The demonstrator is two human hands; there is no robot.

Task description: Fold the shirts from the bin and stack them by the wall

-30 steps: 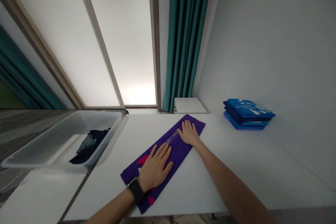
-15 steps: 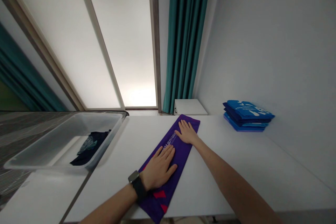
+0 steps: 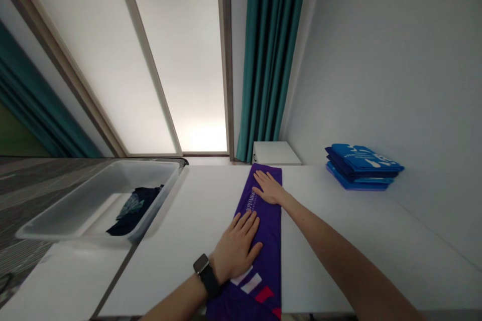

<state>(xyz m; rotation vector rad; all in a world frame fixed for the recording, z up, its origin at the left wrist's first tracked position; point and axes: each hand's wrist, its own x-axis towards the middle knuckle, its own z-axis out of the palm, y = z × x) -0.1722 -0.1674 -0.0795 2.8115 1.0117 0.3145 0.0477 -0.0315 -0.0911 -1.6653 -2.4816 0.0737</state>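
Note:
A purple cloth (image 3: 268, 241) with white lettering and white and red marks lies folded in a long strip on the white table (image 3: 316, 261), its lower end at the near edge. My left hand (image 3: 238, 247), with a dark watch (image 3: 206, 273) on the wrist, rests flat on the strip's middle, fingers spread. Farther up, near the cloth's far end, my right hand (image 3: 269, 188) lies palm down with its fingers apart. Neither hand grips the fabric.
A stack of folded blue cloths (image 3: 363, 165) sits at the right by the wall. On the left, a translucent bin (image 3: 90, 175) holds a dark cloth (image 3: 135, 210). Beyond the table's far edge stands a white cabinet (image 3: 276, 153).
The purple cloth has turned from a slant to nearly straight away from me, its near part swinging right. My left hand has moved right with it; my right hand stays near the far end.

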